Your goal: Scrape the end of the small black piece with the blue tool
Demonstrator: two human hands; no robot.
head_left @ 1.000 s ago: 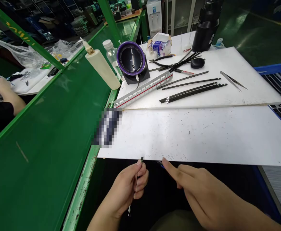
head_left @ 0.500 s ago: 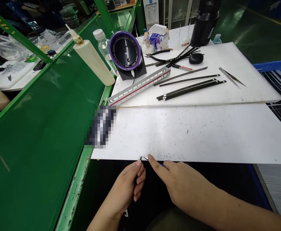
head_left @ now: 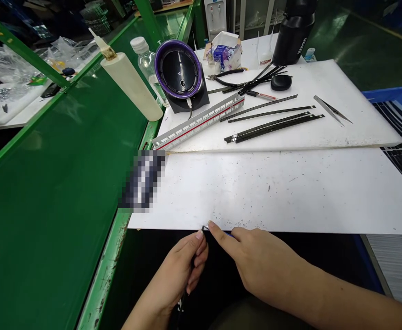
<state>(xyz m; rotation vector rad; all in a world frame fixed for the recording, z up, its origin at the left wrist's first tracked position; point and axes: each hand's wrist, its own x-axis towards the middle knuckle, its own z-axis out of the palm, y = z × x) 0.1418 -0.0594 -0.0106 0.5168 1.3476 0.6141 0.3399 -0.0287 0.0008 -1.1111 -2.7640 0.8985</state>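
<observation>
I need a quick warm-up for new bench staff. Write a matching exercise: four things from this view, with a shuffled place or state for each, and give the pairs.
Things
1. Left hand
2. Tweezers
3. Right hand
4. Black bottle

Places or states
A. upright near the far edge of the white foam board
B. holding a partly blue tool
C. pinching a thin black strip
D. lying right of the loose black strips

Pairs: 1-C, 2-D, 3-B, 4-A
</observation>
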